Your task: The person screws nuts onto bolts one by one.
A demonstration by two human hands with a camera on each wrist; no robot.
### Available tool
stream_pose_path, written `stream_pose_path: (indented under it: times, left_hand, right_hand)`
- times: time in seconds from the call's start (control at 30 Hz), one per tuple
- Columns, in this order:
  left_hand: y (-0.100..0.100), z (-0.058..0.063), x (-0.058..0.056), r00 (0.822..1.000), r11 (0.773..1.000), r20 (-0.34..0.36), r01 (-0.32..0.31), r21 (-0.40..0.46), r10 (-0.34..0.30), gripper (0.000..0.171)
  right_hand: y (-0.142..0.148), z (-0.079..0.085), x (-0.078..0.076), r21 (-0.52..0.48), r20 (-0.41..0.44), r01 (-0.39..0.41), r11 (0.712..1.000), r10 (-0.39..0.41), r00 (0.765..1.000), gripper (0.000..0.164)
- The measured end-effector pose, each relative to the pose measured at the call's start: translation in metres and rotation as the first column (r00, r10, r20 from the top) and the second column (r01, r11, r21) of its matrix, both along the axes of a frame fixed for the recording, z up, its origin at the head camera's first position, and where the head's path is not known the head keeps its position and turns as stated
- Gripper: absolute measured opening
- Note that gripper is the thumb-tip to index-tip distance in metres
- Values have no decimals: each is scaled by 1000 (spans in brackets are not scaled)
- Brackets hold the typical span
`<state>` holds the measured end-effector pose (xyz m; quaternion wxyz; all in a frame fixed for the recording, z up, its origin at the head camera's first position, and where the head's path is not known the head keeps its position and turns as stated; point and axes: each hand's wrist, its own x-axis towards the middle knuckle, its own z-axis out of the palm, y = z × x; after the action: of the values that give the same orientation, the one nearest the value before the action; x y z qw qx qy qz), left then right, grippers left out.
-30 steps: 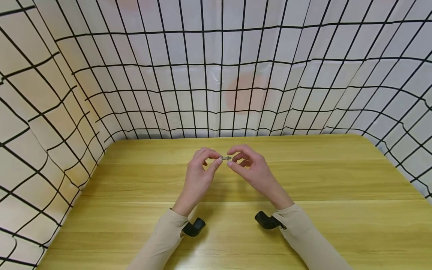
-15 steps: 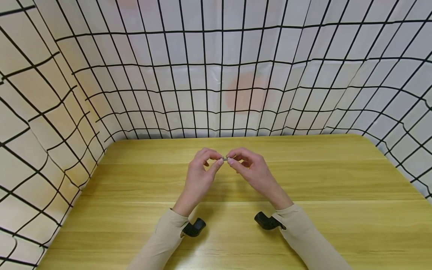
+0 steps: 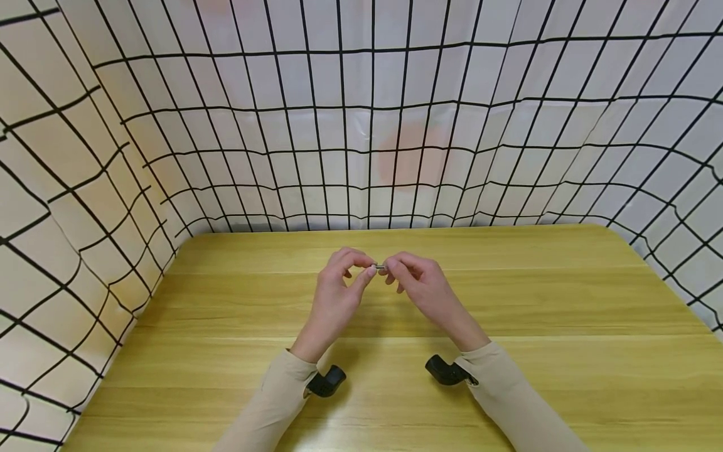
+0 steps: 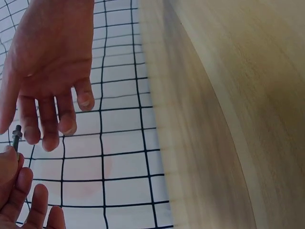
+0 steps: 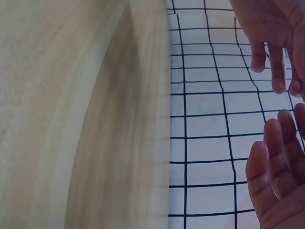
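Right grip (image 3: 408, 271) now closer on bolt (image 3: 380, 267)

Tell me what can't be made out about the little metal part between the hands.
- Small metal part: too small in the head view to tell bolt, nut or both.
- Left wrist view: only one end of it shows, cut off by the frame edge and fingers.
- Right wrist view: hidden; only both hands' fingers show.
- Right hand: its grip point is covered by its own fingers.

Yellow-tan wood-grain table (image 3: 508, 301); white backdrop (image 3: 361, 125) with black grid lines; beige sleeves (image 3: 271, 402); grey metal bolt (image 3: 380, 267).
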<state>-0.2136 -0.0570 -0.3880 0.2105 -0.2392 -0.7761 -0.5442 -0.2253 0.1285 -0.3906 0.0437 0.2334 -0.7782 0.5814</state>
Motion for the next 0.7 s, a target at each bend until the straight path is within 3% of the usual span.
stream_pose_path:
  times: [0.13,0.3,0.43,0.7]
  left_hand:
    - [-1,1,0,1000,1000,14,-7,9,7,5]
    - [-2,1,0,999,1000,33,-11,4,10,3]
    - [-2,2,0,999,1000,42,-14,1,14,5]
    - [-1,0,0,999,1000,42,-14,6,14,3]
  right_hand:
    - [0,3,1,10,-5,15,1000,-15,1000,15]
    - [-3,18,11,26,-88,30,999,-28,996,23]
    - [-6,31,19,12,-137,21,1000,-19,990,19]
    - [-6,30,19,13,-127,19,1000,-17,992,13]
